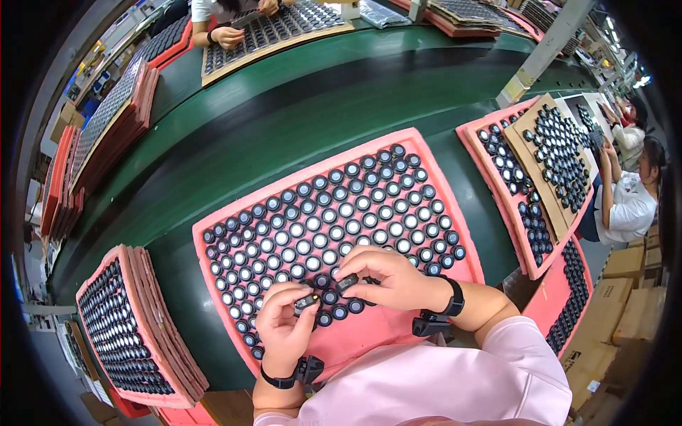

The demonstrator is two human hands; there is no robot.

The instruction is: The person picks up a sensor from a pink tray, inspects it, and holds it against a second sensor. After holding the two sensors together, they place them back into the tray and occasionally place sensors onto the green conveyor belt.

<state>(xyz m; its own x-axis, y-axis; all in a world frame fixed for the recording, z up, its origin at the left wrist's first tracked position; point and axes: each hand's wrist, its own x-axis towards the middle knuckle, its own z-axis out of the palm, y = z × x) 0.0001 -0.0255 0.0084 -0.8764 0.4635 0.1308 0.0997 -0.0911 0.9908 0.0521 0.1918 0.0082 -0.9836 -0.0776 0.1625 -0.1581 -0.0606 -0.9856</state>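
A pink foam tray lies in front of me, with rows of small black round parts that have pale disc-shaped tops. Above its near side, my left hand pinches one black part on edge between thumb and fingers; a small yellow spot shows on it. Close by on the right, my right hand grips another black part, also tilted on its side. The two held parts are apart, and both hands hide some of the rows beneath. Bare pink foam shows along the tray's near edge.
The tray rests on a green conveyor belt. Stacked pink trays stand at the left; more trays and a cardboard sheet with loose black parts lie at the right. A metal post rises beyond. Other people work across and to the right.
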